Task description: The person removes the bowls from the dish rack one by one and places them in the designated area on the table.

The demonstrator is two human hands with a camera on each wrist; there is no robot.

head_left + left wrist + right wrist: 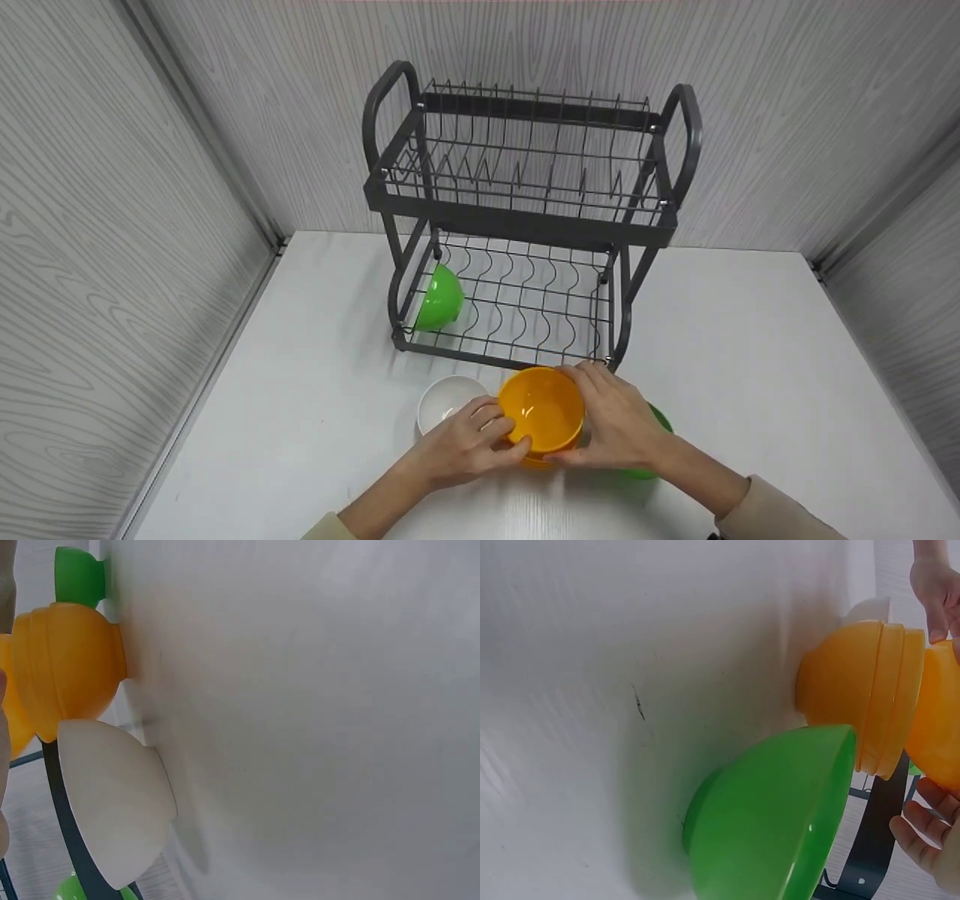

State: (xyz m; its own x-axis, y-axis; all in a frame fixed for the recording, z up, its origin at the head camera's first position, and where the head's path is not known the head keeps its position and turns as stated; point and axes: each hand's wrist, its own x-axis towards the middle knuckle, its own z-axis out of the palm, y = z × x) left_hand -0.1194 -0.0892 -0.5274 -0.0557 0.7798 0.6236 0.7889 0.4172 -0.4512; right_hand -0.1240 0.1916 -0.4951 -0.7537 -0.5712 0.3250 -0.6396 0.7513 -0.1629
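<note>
Both hands hold an orange bowl [551, 405], its open side facing up toward the head camera. On its left rim, the left hand [461, 444] pinches with thumb and fingers. The right hand [619, 420] curves round the opposite side, fingers at the far rim and thumb near the front. Just beneath, a stack of orange bowls [855, 686] stands on the table, mostly hidden in the head view. A white bowl [112, 799] sits left of the stack, partly behind the left hand. To the right, a green bowl [761, 817] is partly covered by the right hand and forearm in the head view.
A dark two-tier dish rack [525, 217] stands behind the bowls, its front edge close to them. On its lower tier, at the left end, another green bowl [442, 298] rests on its side between the wires. Wood-patterned panels [97, 187] enclose the white table [300, 375].
</note>
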